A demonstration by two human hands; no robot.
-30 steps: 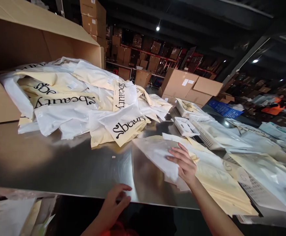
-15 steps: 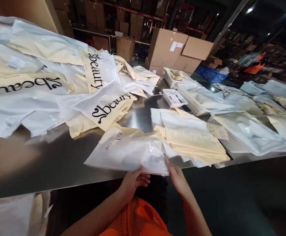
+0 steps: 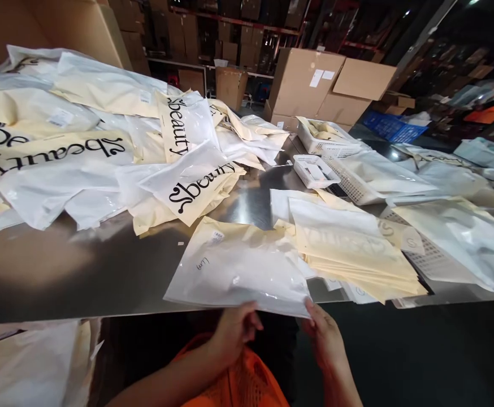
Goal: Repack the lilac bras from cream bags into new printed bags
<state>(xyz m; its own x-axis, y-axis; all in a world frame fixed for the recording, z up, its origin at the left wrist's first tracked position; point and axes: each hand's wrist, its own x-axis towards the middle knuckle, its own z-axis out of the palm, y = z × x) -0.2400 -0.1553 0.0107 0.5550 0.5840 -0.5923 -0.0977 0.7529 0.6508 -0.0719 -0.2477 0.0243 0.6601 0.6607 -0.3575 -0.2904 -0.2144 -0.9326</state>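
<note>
A filled, frosted plastic bag point(image 3: 247, 271) lies at the table's front edge, with yellowish paper showing inside, a small barcode label and handwriting at its upper left. My right hand point(image 3: 324, 330) pinches the bag's near right corner between thumb and fingers. At the middle of the same near edge, my left hand point(image 3: 237, 332) is closed, its thumb along the rim and its fingers curled below. Just right of the bag, a stack of flat yellowish paper-and-plastic bags point(image 3: 344, 243) partly touches it.
Printed bags point(image 3: 81, 155) form a large pile on the left of the metal table point(image 3: 124, 271). White baskets point(image 3: 352, 178) and more filled bags point(image 3: 463, 237) line the right. Cardboard boxes point(image 3: 306, 85) and a blue crate point(image 3: 393, 129) stand behind. Other bags point(image 3: 30, 362) lie below the table at left.
The view has shifted, so most of the scene sits further right. My right hand still holds the bag's corner, and my left fingers are more curled at the near edge.
</note>
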